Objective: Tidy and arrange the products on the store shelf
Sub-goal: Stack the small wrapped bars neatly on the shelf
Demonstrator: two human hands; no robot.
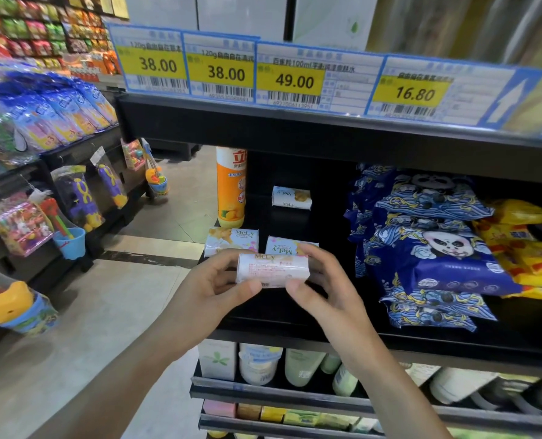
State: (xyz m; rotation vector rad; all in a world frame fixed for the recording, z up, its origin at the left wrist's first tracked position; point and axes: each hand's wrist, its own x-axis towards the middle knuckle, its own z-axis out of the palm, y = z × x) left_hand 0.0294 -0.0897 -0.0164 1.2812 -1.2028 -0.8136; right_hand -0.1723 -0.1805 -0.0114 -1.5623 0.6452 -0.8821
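While both hands grip it, white soap pack [272, 270] shows pink print.

Open black shelf floor [326, 217] is left at frame centre, between the orange bottle [231, 188] at left and the blue panda packs [428, 248] stacked at right. Passage rearward is partly blocked by three soap bars [291, 198], and headroom is capped by the upper shelf edge [295, 128].

"MeLy" is printed on the held soap bar [272, 269] and the bars on the shelf. The price tags [290, 77] along the shelf edge read 38.00, 38.00, 49.00 and 16.80.
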